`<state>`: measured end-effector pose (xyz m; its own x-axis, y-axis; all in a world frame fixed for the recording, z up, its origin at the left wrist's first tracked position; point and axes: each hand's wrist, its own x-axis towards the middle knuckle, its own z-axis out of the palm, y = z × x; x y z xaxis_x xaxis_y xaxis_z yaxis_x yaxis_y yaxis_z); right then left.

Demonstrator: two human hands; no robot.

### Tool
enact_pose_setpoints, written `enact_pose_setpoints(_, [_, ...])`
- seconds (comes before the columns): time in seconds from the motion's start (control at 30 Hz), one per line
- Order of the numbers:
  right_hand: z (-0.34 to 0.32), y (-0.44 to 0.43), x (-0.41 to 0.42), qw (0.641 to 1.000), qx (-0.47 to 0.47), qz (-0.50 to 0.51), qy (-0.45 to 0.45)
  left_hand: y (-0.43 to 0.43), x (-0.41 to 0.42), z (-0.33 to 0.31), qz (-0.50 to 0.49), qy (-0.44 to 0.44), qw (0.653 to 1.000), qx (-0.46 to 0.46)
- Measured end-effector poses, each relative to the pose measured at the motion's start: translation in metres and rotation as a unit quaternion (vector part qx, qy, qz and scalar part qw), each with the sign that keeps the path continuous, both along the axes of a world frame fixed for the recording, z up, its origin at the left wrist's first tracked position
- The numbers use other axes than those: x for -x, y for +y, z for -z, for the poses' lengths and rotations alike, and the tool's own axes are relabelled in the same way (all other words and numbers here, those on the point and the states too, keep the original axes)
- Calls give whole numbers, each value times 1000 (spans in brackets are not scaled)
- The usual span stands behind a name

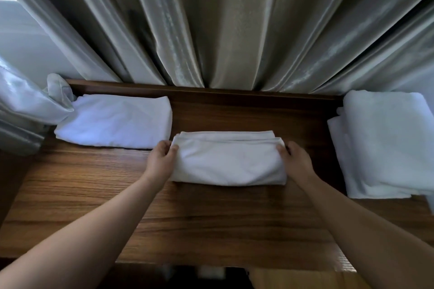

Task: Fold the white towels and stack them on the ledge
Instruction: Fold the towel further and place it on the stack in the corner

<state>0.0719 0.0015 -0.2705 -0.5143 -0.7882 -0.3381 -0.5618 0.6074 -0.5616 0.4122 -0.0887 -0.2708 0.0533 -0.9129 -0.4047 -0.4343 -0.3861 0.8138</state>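
Observation:
A folded white towel [229, 159] lies in the middle of the wooden ledge [187, 218]. My left hand [162, 159] grips its left end, thumb on top and fingers curled round the edge. At the towel's right end my right hand [297, 159] holds it the same way. Another folded white towel [117, 121] lies flat at the back left of the ledge. A pile of looser white towels [385, 145] sits at the right end.
Grey-green curtains [223, 26] hang right behind the ledge, and a bunched fold of curtain [30, 101] touches the left towel. A raised wooden lip [234, 92] runs along the back. The ledge's front edge [234, 265] is near me.

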Motion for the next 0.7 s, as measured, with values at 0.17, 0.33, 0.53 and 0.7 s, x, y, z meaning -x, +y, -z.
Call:
enact_pose_setpoints(0.17, [12,-32,4,1000,10,17,19,-28,20,8,-9,-57,998,1])
enact_pose_setpoints(0.33, [32,-46,5,998,-15,50,32,-42,33,23,-23,-102,995,6])
enact_pose_setpoints(0.53, [35,-40,-28,955,90,-140,246,-18,50,38,304,-377,843,233])
enact_pose_setpoints(0.7, [55,-27,-33,913,-37,-330,238,-17,45,64,420,-407,791,182])
